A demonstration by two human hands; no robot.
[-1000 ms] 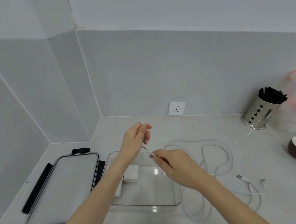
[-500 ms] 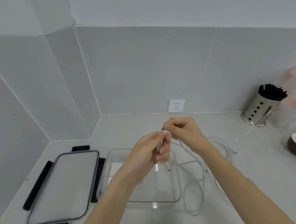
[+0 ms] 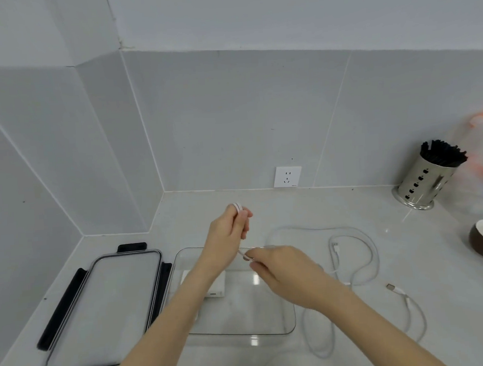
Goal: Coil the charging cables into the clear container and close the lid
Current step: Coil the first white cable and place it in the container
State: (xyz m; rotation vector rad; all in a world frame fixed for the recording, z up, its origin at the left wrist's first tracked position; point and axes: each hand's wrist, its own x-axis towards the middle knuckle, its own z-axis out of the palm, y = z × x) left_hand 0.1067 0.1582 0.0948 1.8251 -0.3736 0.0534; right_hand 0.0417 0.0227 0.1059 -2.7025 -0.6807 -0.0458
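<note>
So the white cable (image 3: 352, 249) is mid-coil. The left hand (image 3: 227, 240) is up over the back edge of the container (image 3: 285, 321), fingers curled round a couple of small loops that poke out above the knuckles. The right hand (image 3: 282, 273) is just in front of it, pinching the next stretch of cable between thumb and fingertips, so the two hands are close but not touching, joined by a short taut bit of wire.

The rest of the cable trails off over the counter (image 3: 264, 207) to the right of the container in loose bends, with one plug (image 3: 335, 246) lying mid-counter and another (image 3: 391, 287) nearer the front right. Could be two cables, can't tell.

Handling-wise: looks light, thin and floppy, but probably springy enough to pop out of a coil if you let go. I'd keep the loops pinched where they cross and feed slack a bit at a time, not yanking on the plugs.

A white charger (image 3: 215, 287) already sits in the container near its left wall. The lid (image 3: 106, 304) lies flat just left of it, by the counter's left edge, clips out.
</note>
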